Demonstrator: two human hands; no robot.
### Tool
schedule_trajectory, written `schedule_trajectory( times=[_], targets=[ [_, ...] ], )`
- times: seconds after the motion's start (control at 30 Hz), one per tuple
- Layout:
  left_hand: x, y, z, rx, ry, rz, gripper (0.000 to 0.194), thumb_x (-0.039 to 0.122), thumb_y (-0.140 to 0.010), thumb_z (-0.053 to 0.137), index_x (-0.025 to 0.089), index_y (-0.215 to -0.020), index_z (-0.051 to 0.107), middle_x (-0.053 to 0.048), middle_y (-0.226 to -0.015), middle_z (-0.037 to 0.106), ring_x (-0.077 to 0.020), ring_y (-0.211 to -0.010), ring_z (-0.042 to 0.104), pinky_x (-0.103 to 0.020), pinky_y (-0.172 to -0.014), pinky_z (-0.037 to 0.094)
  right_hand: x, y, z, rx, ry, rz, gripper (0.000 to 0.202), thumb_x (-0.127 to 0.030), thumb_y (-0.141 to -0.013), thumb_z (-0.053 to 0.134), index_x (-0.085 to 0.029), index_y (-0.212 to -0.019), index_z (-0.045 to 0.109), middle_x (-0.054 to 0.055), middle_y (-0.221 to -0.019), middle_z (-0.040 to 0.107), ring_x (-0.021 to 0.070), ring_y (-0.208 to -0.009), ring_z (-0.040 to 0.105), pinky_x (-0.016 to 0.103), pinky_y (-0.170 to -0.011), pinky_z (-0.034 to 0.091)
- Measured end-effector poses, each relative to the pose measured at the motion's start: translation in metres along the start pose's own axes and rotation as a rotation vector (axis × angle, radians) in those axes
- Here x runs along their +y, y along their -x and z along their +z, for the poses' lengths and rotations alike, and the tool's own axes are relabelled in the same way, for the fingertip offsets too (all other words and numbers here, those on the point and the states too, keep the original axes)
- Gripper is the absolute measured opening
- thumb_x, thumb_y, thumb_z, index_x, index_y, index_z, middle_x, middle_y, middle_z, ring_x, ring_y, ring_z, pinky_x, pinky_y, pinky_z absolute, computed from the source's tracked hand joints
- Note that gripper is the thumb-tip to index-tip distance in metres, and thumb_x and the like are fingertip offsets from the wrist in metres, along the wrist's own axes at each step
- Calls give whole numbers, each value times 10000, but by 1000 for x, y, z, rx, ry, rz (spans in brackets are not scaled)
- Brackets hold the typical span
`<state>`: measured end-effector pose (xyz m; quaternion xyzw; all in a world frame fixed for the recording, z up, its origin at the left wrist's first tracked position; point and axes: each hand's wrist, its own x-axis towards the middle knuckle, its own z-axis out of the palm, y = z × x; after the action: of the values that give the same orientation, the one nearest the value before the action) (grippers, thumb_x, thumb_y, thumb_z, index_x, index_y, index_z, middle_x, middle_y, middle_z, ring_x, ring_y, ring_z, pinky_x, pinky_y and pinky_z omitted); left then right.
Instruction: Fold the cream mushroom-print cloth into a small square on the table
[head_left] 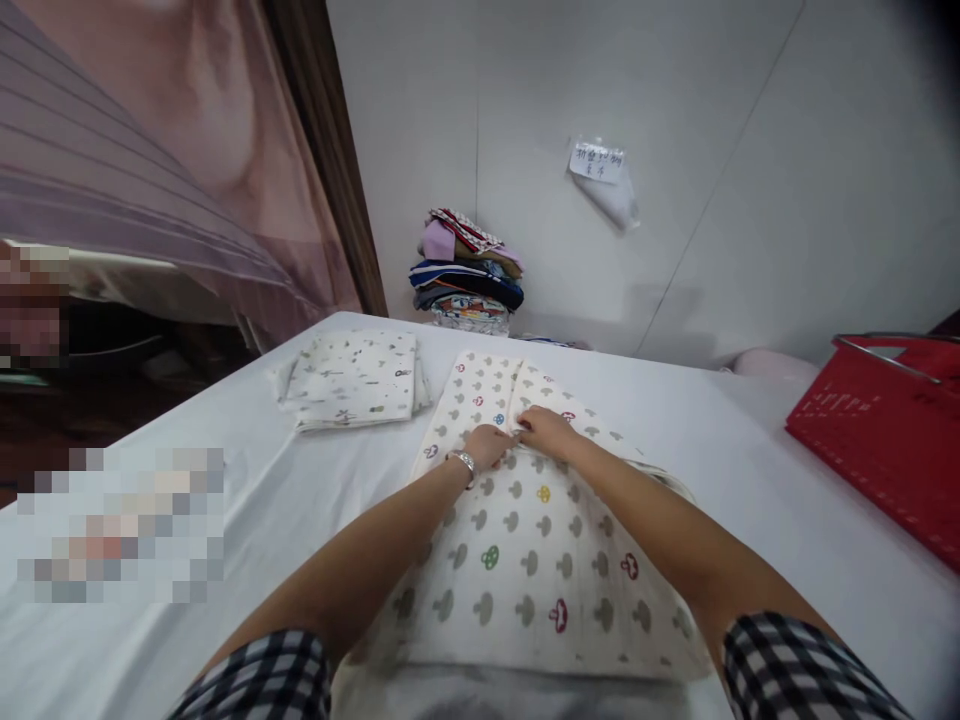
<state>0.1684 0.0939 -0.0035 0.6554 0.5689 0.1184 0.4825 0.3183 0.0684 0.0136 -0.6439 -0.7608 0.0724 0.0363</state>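
Note:
A cream mushroom-print cloth (525,560) lies in folded layers on the white-covered table, with grey mushrooms and a few coloured ones. Both hands meet near its middle, where a fold edge runs across. My left hand (489,447), with a silver bracelet at the wrist, is closed on that edge. Close beside it, my right hand (550,433) has its fingers curled on the same edge. The fingertips almost touch, and part of the pinched fabric is hidden under them. The far part of the cloth narrows away from me and shows a lengthwise seam or fold.
A second folded white printed cloth (352,378) lies at the back left. Beyond the table stands a stack of folded clothes (469,270) against the wall. A red basket (885,430) with a metal handle sits at the right. A pink curtain (247,150) hangs at the left.

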Motion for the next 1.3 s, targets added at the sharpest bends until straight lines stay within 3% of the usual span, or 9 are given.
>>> schedule_trajectory(
  times=[0.23,0.43,0.6,0.8,1.07,1.2,1.3],
  targets=[
    [11,-1,1,15,24,-105,250,243,-679,611,174,-485,468,22,-386,416,-129,-449,492,-226,-453,348,1,3,-3,93,26,13,279,-298,-917,364,-167,-814,588,56,-896,600,151,-808,533,238,-637,303],
    [23,12,-3,-76,332,-125,135,200,-736,558,170,-627,484,26,-535,519,-106,-512,556,-199,-489,432,7,19,-22,180,5,-42,269,-277,-931,344,-169,-821,565,38,-860,585,131,-775,518,227,-636,296],
    [26,18,-1,-97,571,-105,86,206,-806,496,179,-727,479,22,-625,538,-106,-644,619,-201,-646,509,0,28,-28,93,67,-112,195,-240,-918,381,-180,-902,565,50,-956,596,146,-869,542,224,-671,317],
    [20,14,8,-60,675,-72,65,175,-774,529,186,-737,477,14,-642,554,-108,-653,612,-215,-678,516,-7,28,-20,24,119,-113,220,-268,-918,370,-180,-901,571,62,-958,606,176,-906,544,242,-683,327],
    [21,15,10,-51,629,43,28,182,-786,483,189,-760,476,-7,-714,611,-114,-717,633,-225,-723,518,-12,32,-19,56,118,-61,251,-396,-883,447,-171,-895,558,74,-959,597,190,-886,543,245,-663,333],
    [23,16,7,-27,498,122,76,238,-812,476,181,-785,518,-35,-798,657,-120,-768,640,-220,-714,512,-9,32,-19,104,81,-11,195,-314,-894,423,-174,-836,546,62,-908,591,171,-833,538,242,-646,317],
    [19,12,-5,54,323,178,107,261,-800,503,173,-781,559,-50,-834,672,-138,-788,634,-229,-694,502,0,31,-28,144,23,-9,230,-305,-901,395,-180,-754,520,38,-815,581,148,-753,518,238,-626,307]
  ],
)
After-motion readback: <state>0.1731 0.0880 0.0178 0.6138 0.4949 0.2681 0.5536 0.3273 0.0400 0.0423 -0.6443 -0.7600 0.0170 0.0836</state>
